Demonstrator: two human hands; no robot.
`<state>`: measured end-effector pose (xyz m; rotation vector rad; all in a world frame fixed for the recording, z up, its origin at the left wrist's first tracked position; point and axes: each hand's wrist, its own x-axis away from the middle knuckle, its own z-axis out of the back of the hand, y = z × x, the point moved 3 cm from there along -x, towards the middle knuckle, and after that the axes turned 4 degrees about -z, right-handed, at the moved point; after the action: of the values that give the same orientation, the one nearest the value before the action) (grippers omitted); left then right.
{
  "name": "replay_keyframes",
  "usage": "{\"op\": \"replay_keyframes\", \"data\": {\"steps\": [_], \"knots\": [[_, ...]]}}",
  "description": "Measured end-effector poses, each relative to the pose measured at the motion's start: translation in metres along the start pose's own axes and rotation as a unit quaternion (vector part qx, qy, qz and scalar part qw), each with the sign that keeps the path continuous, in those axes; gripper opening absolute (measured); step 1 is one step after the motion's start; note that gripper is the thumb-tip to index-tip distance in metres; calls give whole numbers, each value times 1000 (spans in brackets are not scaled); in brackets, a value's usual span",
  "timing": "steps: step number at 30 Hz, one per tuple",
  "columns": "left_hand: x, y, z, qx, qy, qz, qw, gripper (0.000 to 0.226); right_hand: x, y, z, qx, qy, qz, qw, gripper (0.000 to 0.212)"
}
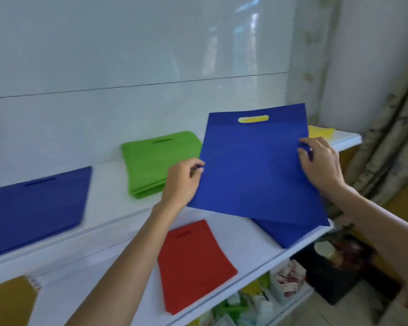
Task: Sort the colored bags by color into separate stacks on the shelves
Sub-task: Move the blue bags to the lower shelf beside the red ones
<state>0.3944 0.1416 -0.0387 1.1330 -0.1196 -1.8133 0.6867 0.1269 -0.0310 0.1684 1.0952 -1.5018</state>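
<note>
Both hands hold a flat blue bag [257, 170] by its side edges. The left hand [181, 182] pinches the left edge between thumb and curled fingers, and the right hand [320, 161] grips the right edge with fingers folded over the cloth. This bag is a matte, felt-like rectangle, held tilted above the shelves. An oval handle slot [253, 119] near its top shows yellow through it. Under its lower corner a second blue bag [285, 234] lies on the lower shelf [252, 241], near a flat red bag [193, 262], possibly a thin stack. The upper shelf [108, 184] carries a layered green stack [156, 161], a blurred blue stack [33, 208] further left, and a yellow bag [320, 131] at the right end. Both shelves are smooth, glossy white.
</note>
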Motion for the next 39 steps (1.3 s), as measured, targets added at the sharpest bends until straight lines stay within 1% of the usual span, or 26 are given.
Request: {"op": "replay_keyframes", "data": {"steps": [3, 7, 11, 14, 20, 25, 28, 30, 33, 36, 39], "knots": [[3, 46, -84, 54, -50, -5, 997, 17, 8, 81, 51, 47, 11, -58, 997, 32], [23, 89, -179, 104, -112, -9, 988, 19, 33, 164, 100, 90, 22, -120, 988, 29], [53, 107, -257, 115, -174, -10, 978, 23, 64, 231, 123, 112, 23, -179, 977, 24], [67, 104, -300, 115, -212, -8, 971, 24, 85, 270, 120, 139, 3, -213, 967, 23], [77, 68, -370, 114, -243, 29, 963, 25, 87, 325, 75, 146, -67, -266, 951, 33], [70, 32, -409, 101, -261, 80, 957, 25, 68, 354, 27, 145, -137, -267, 943, 34], [61, 15, -423, 98, -261, 95, 956, 25, 56, 371, 0, 136, -149, -259, 945, 33], [56, 5, -430, 89, -247, 109, 959, 23, 46, 381, -19, 127, -158, -255, 945, 31], [54, -11, -439, 86, -213, 140, 963, 17, 29, 395, -54, 115, -174, -224, 952, 30], [57, -30, -451, 72, -172, 185, 965, 14, 9, 407, -96, 98, -200, -195, 955, 29], [58, -45, -466, 33, -140, 235, 961, 15, -15, 425, -142, 95, -240, -153, 954, 29]]}}
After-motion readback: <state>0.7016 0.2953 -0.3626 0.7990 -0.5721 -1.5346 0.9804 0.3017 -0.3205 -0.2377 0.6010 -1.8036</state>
